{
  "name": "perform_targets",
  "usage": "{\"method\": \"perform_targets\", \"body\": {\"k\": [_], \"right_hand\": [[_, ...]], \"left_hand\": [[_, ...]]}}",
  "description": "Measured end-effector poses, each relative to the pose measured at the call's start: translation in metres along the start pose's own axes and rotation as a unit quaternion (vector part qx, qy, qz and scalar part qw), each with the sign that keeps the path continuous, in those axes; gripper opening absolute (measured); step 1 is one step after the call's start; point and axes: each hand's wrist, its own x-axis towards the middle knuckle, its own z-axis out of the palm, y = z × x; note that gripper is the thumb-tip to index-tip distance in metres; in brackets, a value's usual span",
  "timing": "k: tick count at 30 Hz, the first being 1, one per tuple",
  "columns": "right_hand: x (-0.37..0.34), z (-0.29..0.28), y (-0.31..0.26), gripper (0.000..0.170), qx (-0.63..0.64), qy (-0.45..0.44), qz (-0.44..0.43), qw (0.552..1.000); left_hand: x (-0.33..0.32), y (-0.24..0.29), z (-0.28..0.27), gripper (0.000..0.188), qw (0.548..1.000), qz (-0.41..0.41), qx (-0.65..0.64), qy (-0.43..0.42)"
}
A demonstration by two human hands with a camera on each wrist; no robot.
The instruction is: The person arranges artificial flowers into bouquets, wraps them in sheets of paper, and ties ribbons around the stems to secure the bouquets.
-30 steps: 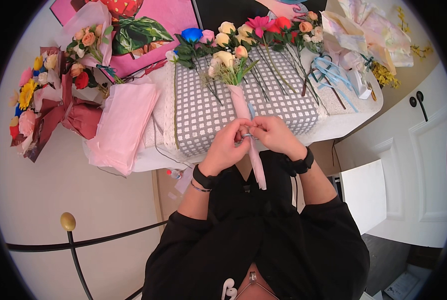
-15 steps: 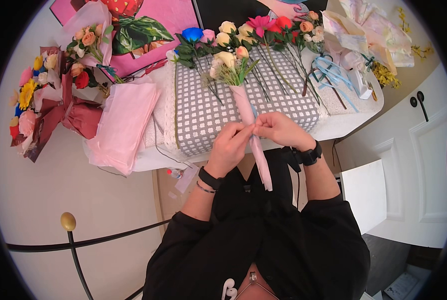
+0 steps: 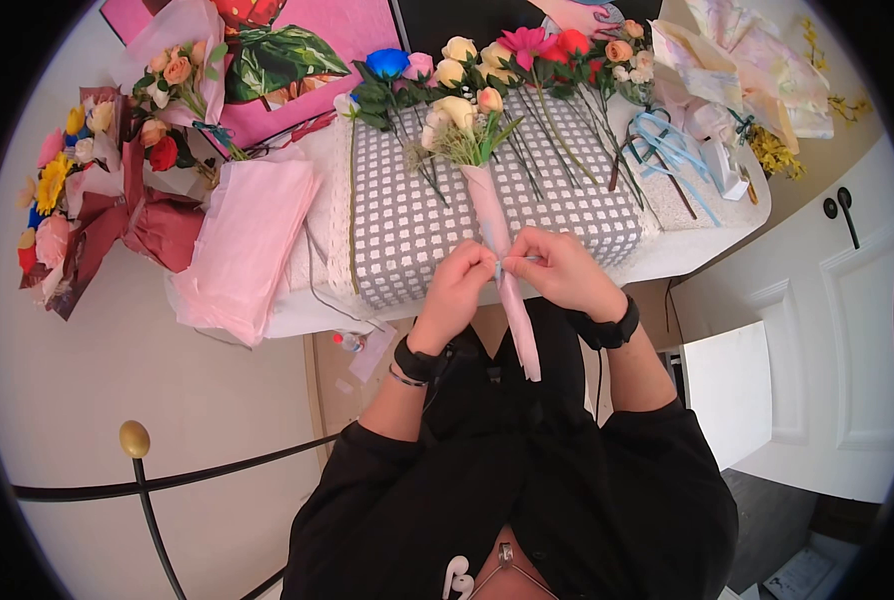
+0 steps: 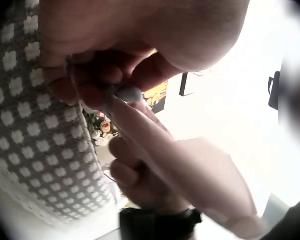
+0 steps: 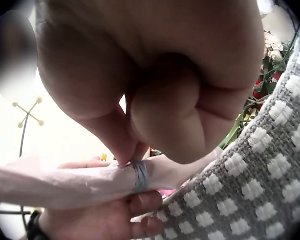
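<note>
A slim bouquet (image 3: 485,200) is wrapped in pale pink paper, with cream flowers, a peach bud and green sprigs at its top. Its paper-covered stem slants down past the table's front edge. Light blue ribbon (image 5: 141,175) is wound several times around the stem. My left hand (image 3: 457,285) pinches the ribbon on the left side of the stem. From the right, my right hand (image 3: 565,278) pinches it between thumb and curled forefinger, fingertips right at the windings. In the left wrist view the paper wrap (image 4: 160,150) runs diagonally below the left fingers.
Loose artificial flowers (image 3: 462,75) lie along the back of the grey-and-white checked cloth (image 3: 407,240). At left are stacked pink paper sheets (image 3: 247,240) and a bouquet in dark red wrapping (image 3: 132,220). More blue ribbon (image 3: 667,140) and a white box (image 3: 724,170) lie at right.
The hands met closely at the stem half a second ago. Now they are drawn slightly apart, left and right of it, with the ribbon between them. The bouquet stays nearly in place.
</note>
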Motion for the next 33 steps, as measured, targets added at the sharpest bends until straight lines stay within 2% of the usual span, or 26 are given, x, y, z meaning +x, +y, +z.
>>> {"method": "perform_targets", "body": {"k": [2, 6, 9, 11, 12, 14, 15, 17, 18, 20, 24, 26, 33], "right_hand": [[-0.001, 0.005, 0.002, 0.012, 0.011, 0.029, 0.022, 0.999], [-0.001, 0.006, -0.002, 0.014, 0.024, 0.035, 0.051, 0.998], [-0.002, 0.008, 0.000, 0.013, 0.023, 0.032, 0.063, 0.997], [-0.002, 0.011, 0.002, 0.012, 0.029, 0.039, 0.058, 0.997], [-0.002, 0.011, 0.002, 0.012, 0.029, 0.037, 0.058, 0.997], [-0.002, 0.012, 0.003, 0.012, 0.028, 0.029, 0.067, 0.997], [-0.002, 0.014, 0.008, 0.012, 0.028, 0.028, 0.066, 0.997], [-0.003, 0.022, 0.021, 0.008, 0.141, 0.061, 0.018, 0.988], [-0.004, 0.020, 0.023, 0.008, 0.140, 0.061, 0.018, 0.988], [-0.009, 0.012, 0.027, 0.004, 0.180, 0.042, 0.107, 0.977], [-0.019, 0.018, 0.038, 0.007, 0.222, 0.060, 0.074, 0.970], [-0.025, 0.015, 0.038, 0.011, 0.236, 0.065, 0.121, 0.962], [-0.033, 0.018, 0.050, 0.013, 0.285, 0.096, 0.119, 0.946]], "left_hand": [[0.002, -0.011, -0.001, 0.014, 0.984, -0.078, -0.154, -0.032], [0.002, 0.002, -0.003, 0.013, 0.989, -0.083, -0.111, -0.052], [-0.002, 0.006, -0.004, 0.006, 0.985, -0.099, -0.112, -0.085], [-0.003, 0.008, -0.006, 0.006, 0.992, -0.099, -0.030, -0.079], [-0.005, 0.007, -0.007, 0.006, 0.992, -0.099, -0.030, -0.078], [-0.007, 0.005, -0.006, 0.014, 0.998, -0.057, -0.010, -0.024], [-0.008, 0.009, -0.006, 0.014, 0.998, -0.057, -0.010, -0.023], [-0.009, 0.018, -0.006, 0.015, 0.998, -0.024, 0.056, 0.016], [-0.010, 0.020, -0.006, 0.015, 0.998, -0.024, 0.056, 0.016], [-0.012, 0.023, -0.005, 0.015, 0.995, -0.010, 0.079, 0.055], [-0.019, 0.015, -0.003, 0.012, 0.986, 0.036, 0.152, 0.059], [-0.019, 0.007, -0.004, 0.012, 0.969, 0.111, 0.207, 0.081], [-0.019, -0.001, -0.009, 0.015, 0.950, 0.161, 0.253, 0.091]]}}
